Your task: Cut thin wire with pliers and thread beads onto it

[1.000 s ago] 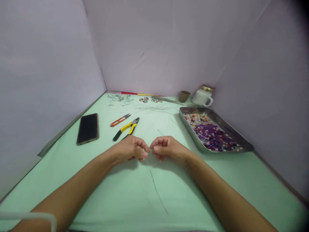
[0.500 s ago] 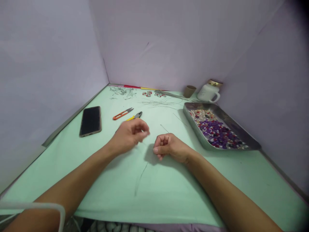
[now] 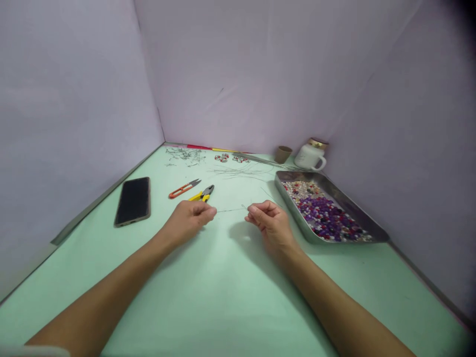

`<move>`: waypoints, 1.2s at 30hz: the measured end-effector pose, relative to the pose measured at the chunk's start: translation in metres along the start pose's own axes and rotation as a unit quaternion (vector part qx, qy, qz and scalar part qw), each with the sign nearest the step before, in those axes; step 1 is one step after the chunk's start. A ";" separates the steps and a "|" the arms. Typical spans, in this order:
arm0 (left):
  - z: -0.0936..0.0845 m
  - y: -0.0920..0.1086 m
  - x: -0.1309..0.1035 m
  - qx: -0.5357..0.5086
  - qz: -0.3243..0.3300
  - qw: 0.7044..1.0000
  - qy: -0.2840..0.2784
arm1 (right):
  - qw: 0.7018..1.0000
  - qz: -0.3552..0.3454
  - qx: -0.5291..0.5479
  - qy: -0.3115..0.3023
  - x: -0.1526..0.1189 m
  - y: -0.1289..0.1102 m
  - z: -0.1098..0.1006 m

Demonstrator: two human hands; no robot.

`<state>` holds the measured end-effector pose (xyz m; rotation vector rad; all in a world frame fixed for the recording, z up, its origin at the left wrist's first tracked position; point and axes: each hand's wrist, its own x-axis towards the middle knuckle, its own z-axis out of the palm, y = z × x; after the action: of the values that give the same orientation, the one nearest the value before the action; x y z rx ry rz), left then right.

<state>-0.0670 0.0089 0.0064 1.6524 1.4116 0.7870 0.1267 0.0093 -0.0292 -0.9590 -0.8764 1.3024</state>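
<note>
A thin dark wire (image 3: 231, 210) runs level between my two hands, above the green tabletop. My left hand (image 3: 189, 218) is closed in a pinch on the wire's left end. My right hand (image 3: 270, 221) pinches the other end between thumb and forefinger, where a small loop shows at the fingertips. Just beyond my left hand lie yellow-handled pliers (image 3: 204, 194), their lower part hidden by it. A pair of orange thread snips (image 3: 184, 189) rests to the left of the pliers.
On the right stands a metal tray (image 3: 372, 225) of purple, red and white beads. A phone (image 3: 133, 201) lies at left. Farther back are loose wires (image 3: 238, 172), wire scraps (image 3: 186, 155), beaded pieces (image 3: 222, 157), a brown cup (image 3: 283, 154) and a white mug (image 3: 309, 156).
My left hand has come down and closed on the wire, which hung toward the table's front before. My right hand has moved right and slightly up. The view has tilted a little.
</note>
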 end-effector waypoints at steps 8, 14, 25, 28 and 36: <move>0.000 -0.005 0.003 0.014 0.075 0.995 0.072 | 0.992 0.098 0.065 -0.042 -0.005 -0.007 0.004; -0.006 -0.010 0.008 0.099 0.185 0.967 0.143 | 0.961 0.221 -0.050 -0.156 -0.011 -0.006 0.006; 0.000 -0.031 0.019 0.442 0.053 0.890 0.095 | 0.988 0.151 0.001 -0.034 0.000 -0.004 -0.002; 0.005 -0.030 0.023 0.469 0.021 0.879 0.088 | 0.989 0.144 0.000 -0.038 0.000 -0.003 -0.001; 0.008 -0.022 0.016 0.471 -0.020 0.881 0.038 | 0.993 0.117 0.010 0.005 0.001 -0.003 -0.003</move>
<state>-0.0682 0.0242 -0.0172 2.2884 2.0546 0.0875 0.1309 0.0105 -0.0273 -1.0749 -0.7574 1.5004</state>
